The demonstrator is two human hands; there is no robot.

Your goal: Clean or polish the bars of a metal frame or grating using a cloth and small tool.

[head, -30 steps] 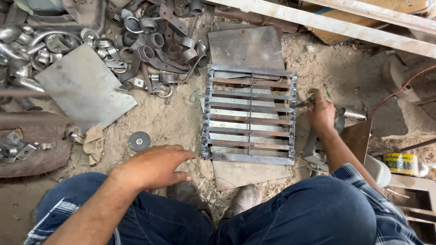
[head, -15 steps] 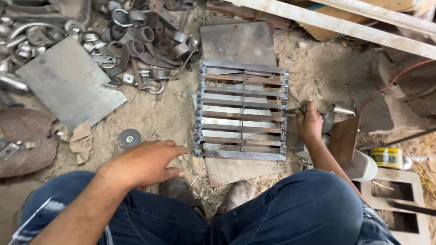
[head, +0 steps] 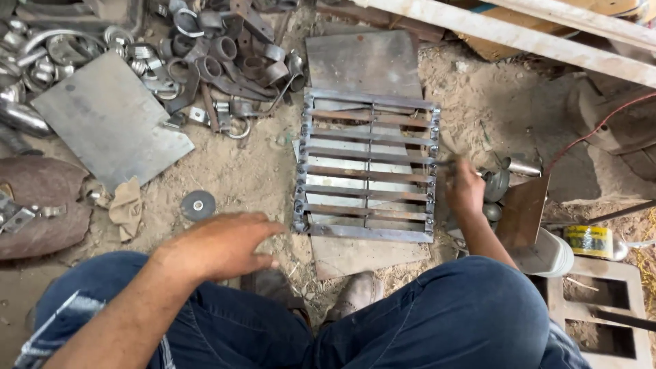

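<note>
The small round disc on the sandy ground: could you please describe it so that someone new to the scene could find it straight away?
Start at the slatted metal grate lying flat in the middle of the sandy ground, then look to its left, past the left hand. The small round disc lies flat on bare sand just beyond that hand, below the large grey metal sheet. It alone is dark, flat and circular with a pale centre hole.

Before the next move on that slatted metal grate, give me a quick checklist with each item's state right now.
1. Metal grate lying flat on the steel plate: ok.
2. Left hand off the grate: ok, hovering near its lower left corner.
3. Right hand grip on a thin rod at the grate's right edge: ok, fist closed.
4. Rod tip touching the frame: cannot tell.
5. Ground around free of clutter: not ok, scrap rings and a grinding disc nearby.
</note>
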